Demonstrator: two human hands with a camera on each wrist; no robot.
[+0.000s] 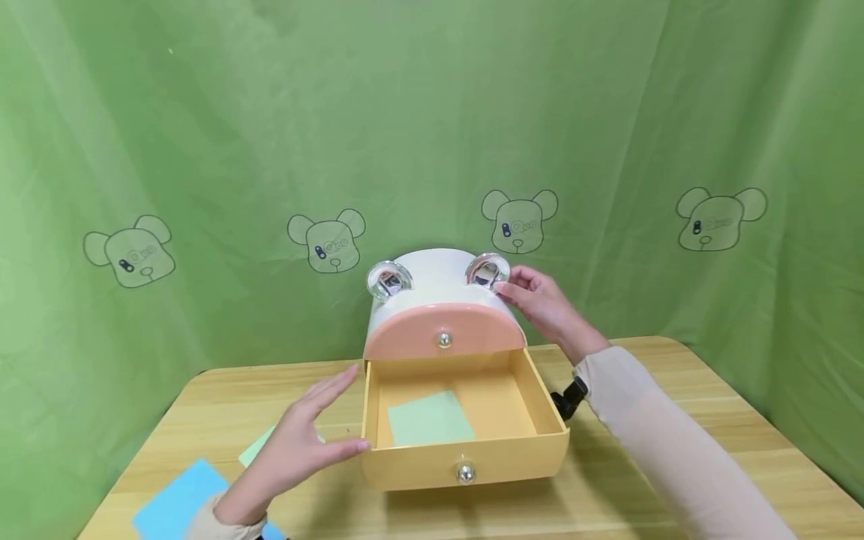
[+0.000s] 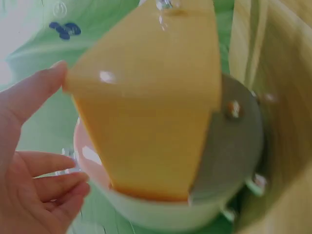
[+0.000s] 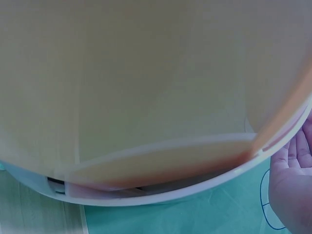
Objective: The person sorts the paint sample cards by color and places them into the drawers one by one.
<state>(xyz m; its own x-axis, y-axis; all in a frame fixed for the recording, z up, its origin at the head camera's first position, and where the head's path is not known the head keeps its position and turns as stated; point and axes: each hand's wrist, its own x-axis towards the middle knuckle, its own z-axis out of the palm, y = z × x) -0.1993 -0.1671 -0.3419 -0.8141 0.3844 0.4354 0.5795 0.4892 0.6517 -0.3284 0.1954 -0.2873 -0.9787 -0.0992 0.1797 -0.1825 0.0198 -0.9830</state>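
Note:
A small frog-like drawer box point(image 1: 439, 274) has a white top with two shiny ring-shaped ears. Its pink upper drawer point(image 1: 405, 334) is closed, while the yellow drawer point(image 1: 513, 457) below is pulled out and holds a pale green paper sheet point(image 1: 432, 420). My left hand point(image 1: 297, 439) is at that drawer's left side, thumb tip on the front corner and fingers extended. In the left wrist view, the thumb point(image 2: 41, 90) meets the drawer's corner. At the box's upper right, my right hand point(image 1: 543, 304) holds the right ear point(image 1: 487, 270) between thumb and fingers.
A blue paper sheet point(image 1: 178, 499) and another green sheet point(image 1: 253, 448) lie on the wooden table point(image 1: 675, 405) near my left forearm. Behind the box hangs a green cloth point(image 1: 432, 112) with printed bear heads. A grey lower drawer point(image 2: 234, 141) shows in the left wrist view.

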